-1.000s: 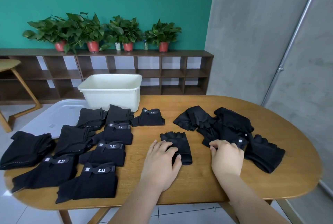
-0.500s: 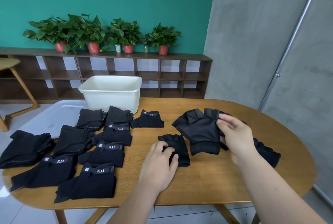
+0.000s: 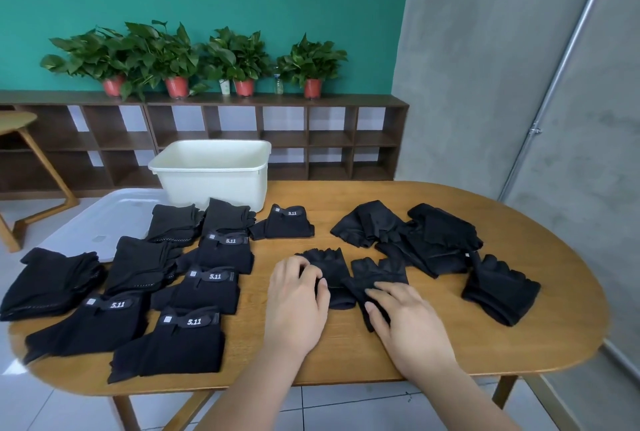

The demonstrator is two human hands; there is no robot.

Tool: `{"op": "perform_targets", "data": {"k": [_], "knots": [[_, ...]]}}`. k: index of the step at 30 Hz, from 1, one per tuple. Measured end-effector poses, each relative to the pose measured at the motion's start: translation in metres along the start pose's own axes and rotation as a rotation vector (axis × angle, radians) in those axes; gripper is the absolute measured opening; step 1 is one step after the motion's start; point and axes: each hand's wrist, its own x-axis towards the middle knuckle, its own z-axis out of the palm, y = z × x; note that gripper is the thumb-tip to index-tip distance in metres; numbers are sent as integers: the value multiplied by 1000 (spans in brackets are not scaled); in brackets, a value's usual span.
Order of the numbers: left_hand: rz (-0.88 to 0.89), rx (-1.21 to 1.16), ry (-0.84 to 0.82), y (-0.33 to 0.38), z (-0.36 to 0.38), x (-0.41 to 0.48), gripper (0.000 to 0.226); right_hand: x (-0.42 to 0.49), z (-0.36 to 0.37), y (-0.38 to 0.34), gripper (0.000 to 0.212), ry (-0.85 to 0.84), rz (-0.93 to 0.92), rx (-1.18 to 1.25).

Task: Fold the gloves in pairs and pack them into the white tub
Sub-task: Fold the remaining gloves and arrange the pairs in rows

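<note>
Two black fingerless gloves lie side by side at the middle of the wooden table (image 3: 485, 340). My left hand (image 3: 297, 306) sits on the left glove (image 3: 332, 269), its fingers curled round the glove's near left edge. Straight fingers of my right hand (image 3: 405, 323) press on the right glove (image 3: 379, 273), which lies flat. The white tub (image 3: 211, 176) stands at the table's far left; I see nothing in the part of its inside that shows. Several folded pairs (image 3: 207, 286) with 5.11 labels lie left of my hands.
A loose heap of black gloves (image 3: 426, 236) lies at the right, with one more bundle (image 3: 500, 288) near the right edge. A white lid (image 3: 100, 219) rests at the table's far left. A shelf with potted plants (image 3: 176, 59) lines the green wall.
My right hand lifted a glove out of the right heap, carried it left and laid it flat beside the glove under my left hand. My left hand stayed on its glove.
</note>
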Motion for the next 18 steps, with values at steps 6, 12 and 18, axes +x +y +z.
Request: {"op": "perform_targets", "data": {"k": [6,12,18], "knots": [[309,96,-96,16,0,-11,33,-4,-3,1,23,156,67,-58],[196,157,-315,24,-11,-30,57,-5,-3,10,20,186,119,-18],[154,136,-457,27,-23,-36,65,-16,-19,36,29,294,195,-102]]}}
